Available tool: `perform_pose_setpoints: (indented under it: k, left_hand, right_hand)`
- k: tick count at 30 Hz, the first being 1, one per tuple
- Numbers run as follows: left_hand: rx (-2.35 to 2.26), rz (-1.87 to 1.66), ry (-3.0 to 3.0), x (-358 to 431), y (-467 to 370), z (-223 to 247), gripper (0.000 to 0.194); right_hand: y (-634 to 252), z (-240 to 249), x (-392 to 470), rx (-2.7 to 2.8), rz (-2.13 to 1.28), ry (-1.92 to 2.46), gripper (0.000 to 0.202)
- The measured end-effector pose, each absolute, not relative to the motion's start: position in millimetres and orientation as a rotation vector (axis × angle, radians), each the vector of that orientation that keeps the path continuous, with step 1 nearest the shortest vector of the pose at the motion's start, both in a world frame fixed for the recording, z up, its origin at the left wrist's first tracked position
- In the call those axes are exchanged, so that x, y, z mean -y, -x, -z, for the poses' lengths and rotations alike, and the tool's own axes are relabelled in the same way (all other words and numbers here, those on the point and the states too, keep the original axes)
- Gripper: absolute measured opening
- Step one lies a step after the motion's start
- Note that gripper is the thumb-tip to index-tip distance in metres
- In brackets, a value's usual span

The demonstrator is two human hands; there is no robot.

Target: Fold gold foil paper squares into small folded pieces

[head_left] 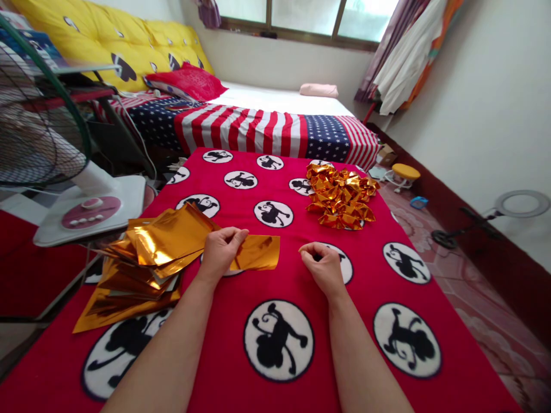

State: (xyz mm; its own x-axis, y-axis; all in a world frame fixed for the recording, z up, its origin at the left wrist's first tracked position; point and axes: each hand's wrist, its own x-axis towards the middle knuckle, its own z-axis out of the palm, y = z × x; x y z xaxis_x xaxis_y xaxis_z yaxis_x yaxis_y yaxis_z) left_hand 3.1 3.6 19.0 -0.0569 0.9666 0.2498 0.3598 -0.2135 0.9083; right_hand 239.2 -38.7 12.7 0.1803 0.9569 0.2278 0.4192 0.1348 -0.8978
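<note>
My left hand (221, 252) is closed in a pinch on a gold foil paper sheet (260, 252), which sticks out to the right as a flat strip above the red cloth. Across a gap from that strip, my right hand (321, 265) has its fingers curled and thumb pressed to them, with nothing visible in the grip. Left of my left hand lies a loose, uneven stack of gold foil sheets (172, 235), some overlapping at angles. Farther back on the right sits a heap of folded gold foil pieces (342, 195).
A red cloth with monkey prints (344, 344) covers the table. A fan (90, 206) stands close on the left. Beyond the table is a bed (258, 132) with a flag-pattern cover. On the right floor are a yellow stool (406, 171) and a ring light (520, 202).
</note>
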Motion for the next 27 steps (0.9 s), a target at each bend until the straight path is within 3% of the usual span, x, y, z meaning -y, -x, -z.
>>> perform_pose_setpoints:
  k: [3, 8, 14, 27]
  left_hand:
    - [-1.399, -1.306, -1.404, -6, -6, -14, 0.037]
    - [-1.224, -1.146, -1.23, -3, -23, -10, 0.044]
    - [-1.152, -1.138, -1.068, -4, -21, -13, 0.056]
    - [-1.137, -1.13, -1.133, 0, -27, -19, 0.059]
  right_hand:
    - [-234, -12, 38, 1.316, -0.682, 1.371, 0.011]
    - [-212, -14, 43, 1.435, -0.685, 1.145, 0.052]
    - [-205, -14, 45, 1.379, -0.66, 1.151, 0.011]
    - [-200, -11, 43, 0.939, -1.007, 1.172, 0.027]
